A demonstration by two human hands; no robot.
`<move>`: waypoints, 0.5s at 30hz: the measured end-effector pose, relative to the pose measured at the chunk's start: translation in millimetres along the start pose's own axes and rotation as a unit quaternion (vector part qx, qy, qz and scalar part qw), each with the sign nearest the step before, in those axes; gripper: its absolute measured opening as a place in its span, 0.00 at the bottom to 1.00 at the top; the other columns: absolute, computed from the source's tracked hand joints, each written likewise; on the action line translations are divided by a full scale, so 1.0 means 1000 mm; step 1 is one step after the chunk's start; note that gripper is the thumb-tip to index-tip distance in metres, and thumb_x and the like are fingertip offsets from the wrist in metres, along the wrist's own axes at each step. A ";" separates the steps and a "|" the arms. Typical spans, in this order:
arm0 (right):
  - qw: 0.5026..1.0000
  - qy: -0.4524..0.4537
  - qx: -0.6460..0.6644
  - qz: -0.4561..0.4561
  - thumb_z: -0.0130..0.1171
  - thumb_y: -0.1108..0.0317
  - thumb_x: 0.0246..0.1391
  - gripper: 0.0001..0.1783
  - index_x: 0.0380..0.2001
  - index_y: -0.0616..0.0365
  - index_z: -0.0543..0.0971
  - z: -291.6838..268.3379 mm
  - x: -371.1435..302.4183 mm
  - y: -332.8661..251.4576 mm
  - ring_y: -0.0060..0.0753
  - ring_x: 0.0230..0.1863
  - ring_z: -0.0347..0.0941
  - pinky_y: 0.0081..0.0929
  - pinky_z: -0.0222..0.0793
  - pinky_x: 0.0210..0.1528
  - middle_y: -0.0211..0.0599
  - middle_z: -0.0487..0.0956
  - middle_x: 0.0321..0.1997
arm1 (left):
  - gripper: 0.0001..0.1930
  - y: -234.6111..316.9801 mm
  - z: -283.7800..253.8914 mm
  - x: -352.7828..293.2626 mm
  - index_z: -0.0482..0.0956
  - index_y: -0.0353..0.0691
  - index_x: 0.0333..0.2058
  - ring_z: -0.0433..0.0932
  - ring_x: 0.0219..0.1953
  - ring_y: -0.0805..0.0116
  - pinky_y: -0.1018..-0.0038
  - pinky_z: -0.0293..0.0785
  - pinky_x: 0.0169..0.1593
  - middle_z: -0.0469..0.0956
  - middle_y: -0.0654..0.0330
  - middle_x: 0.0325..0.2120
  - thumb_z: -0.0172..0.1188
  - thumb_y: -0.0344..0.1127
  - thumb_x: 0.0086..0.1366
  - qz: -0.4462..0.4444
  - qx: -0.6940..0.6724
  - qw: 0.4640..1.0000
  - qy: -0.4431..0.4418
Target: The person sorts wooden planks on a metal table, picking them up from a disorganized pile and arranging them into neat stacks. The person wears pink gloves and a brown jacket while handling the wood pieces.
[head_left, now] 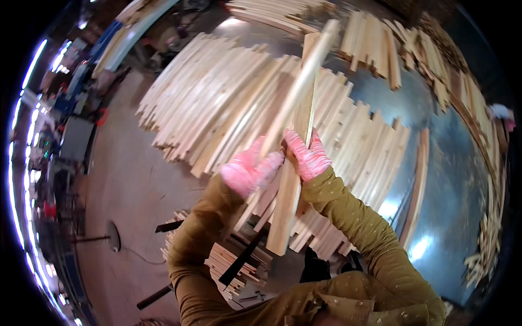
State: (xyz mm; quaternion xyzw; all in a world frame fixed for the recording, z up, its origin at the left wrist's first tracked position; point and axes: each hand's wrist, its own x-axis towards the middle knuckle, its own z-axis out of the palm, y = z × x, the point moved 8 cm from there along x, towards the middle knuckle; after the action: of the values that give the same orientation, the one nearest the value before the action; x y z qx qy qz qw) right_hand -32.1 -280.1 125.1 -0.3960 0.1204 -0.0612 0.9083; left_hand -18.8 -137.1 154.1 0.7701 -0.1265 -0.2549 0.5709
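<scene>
Pink knitted gloves cover both hands. My left hand (250, 168) is closed around a pale wooden strip (298, 92), slightly blurred, which slants up and away to the right. My right hand (309, 156) grips a second wooden strip (285, 214), whose near end points down toward my body. The two strips cross at a narrow angle in front of me, above a wide layer of wooden strips (201, 98) laid side by side. Part of the left hand's fingers is hidden behind the wood and smeared by motion.
A shiny metal table (451, 179) extends to the right, with a lone strip (417, 187) on it. More strips (372, 46) lie at the far right. Below the near edge is a stack of short pieces (225, 266). A round-based stand (113, 236) is on the floor at left.
</scene>
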 end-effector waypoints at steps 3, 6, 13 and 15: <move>0.991 0.134 -0.005 -0.014 0.66 0.61 0.55 0.25 0.51 0.56 0.66 -0.091 -0.016 -0.011 0.32 0.29 0.74 0.34 0.77 0.30 0.36 0.75 0.33 | 0.21 -0.021 0.019 -0.003 0.64 0.41 0.58 0.77 0.31 0.71 0.74 0.78 0.31 0.77 0.58 0.35 0.54 0.37 0.69 -0.126 -0.099 0.986 -0.042; 0.967 0.204 -0.150 -0.004 0.67 0.55 0.53 0.29 0.51 0.55 0.66 -0.179 -0.037 -0.037 0.31 0.28 0.74 0.34 0.76 0.28 0.36 0.75 0.32 | 0.11 -0.026 0.082 0.003 0.75 0.38 0.46 0.75 0.23 0.76 0.76 0.77 0.24 0.78 0.58 0.30 0.53 0.36 0.69 -0.172 -0.011 0.982 -0.077; 0.889 0.285 -0.341 0.110 0.73 0.45 0.42 0.65 0.68 0.72 0.46 -0.207 -0.009 0.034 0.47 0.64 0.64 0.30 0.57 0.65 0.58 0.68 0.62 | 0.22 -0.055 0.134 0.038 0.70 0.34 0.48 0.78 0.43 0.45 0.56 0.74 0.47 0.78 0.40 0.41 0.48 0.49 0.69 -0.100 0.422 0.901 -0.036; 0.918 0.262 -0.285 0.088 0.73 0.50 0.42 0.63 0.68 0.72 0.47 -0.199 0.004 0.049 0.46 0.58 0.69 0.32 0.62 0.61 0.58 0.71 0.58 | 0.19 -0.047 0.102 0.017 0.71 0.34 0.48 0.80 0.43 0.49 0.58 0.75 0.47 0.78 0.41 0.42 0.50 0.45 0.70 0.019 0.391 0.919 0.043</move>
State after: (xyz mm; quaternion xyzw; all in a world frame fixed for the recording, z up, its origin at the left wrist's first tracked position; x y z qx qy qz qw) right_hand -80.4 -388.0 -43.0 -0.5955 0.4009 -0.0453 0.6947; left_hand -64.3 -213.6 83.0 0.9396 -0.2058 -0.1411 0.2342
